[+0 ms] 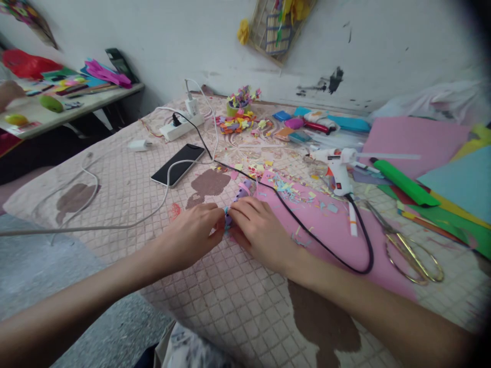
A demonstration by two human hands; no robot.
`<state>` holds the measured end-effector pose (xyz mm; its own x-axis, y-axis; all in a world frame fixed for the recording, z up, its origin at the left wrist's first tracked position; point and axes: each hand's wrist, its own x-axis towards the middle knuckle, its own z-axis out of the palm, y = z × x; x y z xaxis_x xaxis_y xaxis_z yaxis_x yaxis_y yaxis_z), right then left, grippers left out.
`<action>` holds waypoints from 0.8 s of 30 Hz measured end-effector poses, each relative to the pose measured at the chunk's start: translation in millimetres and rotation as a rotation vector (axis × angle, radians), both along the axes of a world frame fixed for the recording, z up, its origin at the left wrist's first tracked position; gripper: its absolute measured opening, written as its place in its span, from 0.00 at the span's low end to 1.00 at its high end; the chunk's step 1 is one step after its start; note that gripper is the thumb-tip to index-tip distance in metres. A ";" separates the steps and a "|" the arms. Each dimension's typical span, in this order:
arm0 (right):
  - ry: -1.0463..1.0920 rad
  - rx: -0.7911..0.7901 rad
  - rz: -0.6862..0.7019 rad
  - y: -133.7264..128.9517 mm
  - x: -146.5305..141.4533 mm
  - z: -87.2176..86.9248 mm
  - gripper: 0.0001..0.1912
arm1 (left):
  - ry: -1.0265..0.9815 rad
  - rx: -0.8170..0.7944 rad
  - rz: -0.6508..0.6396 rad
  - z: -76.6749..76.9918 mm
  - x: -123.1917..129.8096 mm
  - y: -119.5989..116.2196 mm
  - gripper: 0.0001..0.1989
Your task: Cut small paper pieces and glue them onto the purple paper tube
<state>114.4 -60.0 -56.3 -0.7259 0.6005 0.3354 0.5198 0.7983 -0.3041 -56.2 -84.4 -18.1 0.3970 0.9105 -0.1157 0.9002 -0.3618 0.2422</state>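
Both hands meet over the table, fingers closed round a small purple craft piece [242, 191] with dark dots and bits of light blue. My left hand [199, 227] pinches its near left end, where a blue bit shows between the fingertips. My right hand [259, 230] curls over it from the right and hides most of it. A pink paper sheet [326, 230] strewn with paper scraps lies just right of the hands. On that sheet's far part stands a white glue gun [339, 171], its black cord curving past the right hand.
Gold-handled scissors [412, 250] lie at the right, near a green tube-shaped item [406, 183] and coloured paper. A phone [179, 164] and a power strip [182, 127] with cables are at left. Behind sits a small pot [240, 107] of paper flowers. Another person's hand [9, 94] shows far left.
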 end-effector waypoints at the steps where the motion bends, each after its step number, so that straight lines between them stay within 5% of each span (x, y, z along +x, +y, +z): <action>1: 0.000 0.000 -0.001 -0.1 0.0 0.0 0.11 | 0.001 0.000 -0.001 0.1 0.4 0.3 0.06; 24: 0.000 -0.011 -0.008 -0.9 -0.9 1.1 0.11 | -0.048 0.019 -0.004 -4.3 -1.2 -4.2 0.05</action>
